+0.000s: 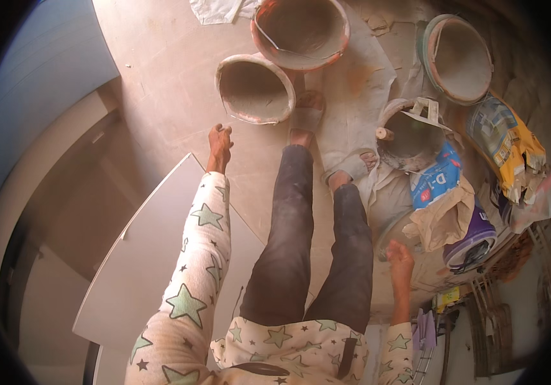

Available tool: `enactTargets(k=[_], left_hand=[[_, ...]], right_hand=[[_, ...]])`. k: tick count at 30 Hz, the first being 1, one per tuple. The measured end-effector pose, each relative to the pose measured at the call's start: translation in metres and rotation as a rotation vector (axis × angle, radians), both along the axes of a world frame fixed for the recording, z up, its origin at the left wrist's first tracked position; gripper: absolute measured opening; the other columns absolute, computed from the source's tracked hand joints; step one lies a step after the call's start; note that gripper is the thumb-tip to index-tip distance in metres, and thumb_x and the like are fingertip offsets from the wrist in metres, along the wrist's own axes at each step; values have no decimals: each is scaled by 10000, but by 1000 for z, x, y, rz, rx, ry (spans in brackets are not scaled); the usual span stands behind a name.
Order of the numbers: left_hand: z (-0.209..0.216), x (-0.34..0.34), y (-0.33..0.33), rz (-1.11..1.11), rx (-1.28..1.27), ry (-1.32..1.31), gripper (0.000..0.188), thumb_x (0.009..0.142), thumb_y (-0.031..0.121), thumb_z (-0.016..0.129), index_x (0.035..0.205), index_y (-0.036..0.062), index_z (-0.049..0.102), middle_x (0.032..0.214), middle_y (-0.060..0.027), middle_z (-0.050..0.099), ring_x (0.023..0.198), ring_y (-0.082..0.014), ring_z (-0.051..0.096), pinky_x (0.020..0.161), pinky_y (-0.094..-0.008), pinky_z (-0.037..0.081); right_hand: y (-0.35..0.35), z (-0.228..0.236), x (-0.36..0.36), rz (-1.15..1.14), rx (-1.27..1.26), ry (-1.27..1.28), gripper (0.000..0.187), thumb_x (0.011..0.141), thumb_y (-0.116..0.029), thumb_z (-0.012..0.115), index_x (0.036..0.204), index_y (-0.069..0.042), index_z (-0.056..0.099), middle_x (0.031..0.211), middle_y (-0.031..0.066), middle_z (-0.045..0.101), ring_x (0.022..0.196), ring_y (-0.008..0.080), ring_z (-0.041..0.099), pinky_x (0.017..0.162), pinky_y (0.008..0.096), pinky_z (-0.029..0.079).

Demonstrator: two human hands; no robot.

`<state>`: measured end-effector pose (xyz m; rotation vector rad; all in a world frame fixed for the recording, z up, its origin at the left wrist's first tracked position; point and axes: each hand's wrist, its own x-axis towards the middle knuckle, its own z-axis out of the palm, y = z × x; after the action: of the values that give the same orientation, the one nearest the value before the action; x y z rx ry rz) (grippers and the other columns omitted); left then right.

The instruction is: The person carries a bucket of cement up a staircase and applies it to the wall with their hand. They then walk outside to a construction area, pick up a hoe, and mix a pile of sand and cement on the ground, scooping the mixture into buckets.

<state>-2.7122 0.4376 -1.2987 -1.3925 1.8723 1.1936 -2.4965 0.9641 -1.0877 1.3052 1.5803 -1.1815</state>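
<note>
My left hand [220, 146] is stretched forward with its fingers curled in, and nothing shows between them. Just beyond it stands a dusty round bucket [285, 112] with a wire handle along its near rim; hand and bucket look apart. A larger reddish bucket [344, 45] with a wire handle stands right behind that one. Low at my right side, my right hand [400, 258] is slightly blurred, its fingers folded; whether they hold anything is hidden. Close by that hand lies a crumpled blue and brown paper bag [440, 215].
On the right stand a greenish-rimmed bucket [427, 51] and a bucket with a tool across its top [426, 110]. A yellow bag [506, 144] and a purple bucket [474, 240] lie near them. A pale panel [140, 256] is at the left; a crumpled sheet [368, 70] covers some floor.
</note>
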Motion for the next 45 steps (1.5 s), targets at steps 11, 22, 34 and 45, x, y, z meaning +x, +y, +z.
enactTargets(k=[11, 22, 34, 45], left_hand=[[-35, -26, -11, 39, 93, 24, 751, 827, 121, 585, 1434, -97, 199, 1462, -317, 260, 1305, -446, 371, 1023, -536, 393], [-41, -22, -27, 127, 135, -109, 590, 821, 132, 637, 1318, -81, 399, 1245, -285, 497, 1194, -399, 492, 973, -483, 451], [57, -18, -12, 439, 763, 414, 217, 939, 278, 575, 942, 61, 572, 736, -22, 577, 720, -210, 627, 828, -435, 506], [89, -108, 81, -92, 453, 266, 578, 862, 432, 662, 1290, 71, 519, 873, -49, 603, 767, -142, 606, 733, -279, 483]], right_hand=[[-10, 25, 42, -186, -38, -244, 302, 851, -156, 586, 1117, -13, 590, 902, 69, 614, 728, 195, 635, 680, 314, 530], [-20, 14, 15, -157, -74, -177, 372, 852, -196, 593, 1171, -4, 574, 976, 104, 630, 748, 185, 642, 671, 302, 530], [-30, -6, 14, -231, -115, -90, 338, 897, -198, 603, 1166, 2, 564, 923, 95, 631, 674, 168, 637, 629, 298, 555], [-37, 27, 12, -195, -59, -126, 306, 932, -192, 548, 1162, 8, 574, 930, 118, 640, 673, 185, 643, 623, 308, 554]])
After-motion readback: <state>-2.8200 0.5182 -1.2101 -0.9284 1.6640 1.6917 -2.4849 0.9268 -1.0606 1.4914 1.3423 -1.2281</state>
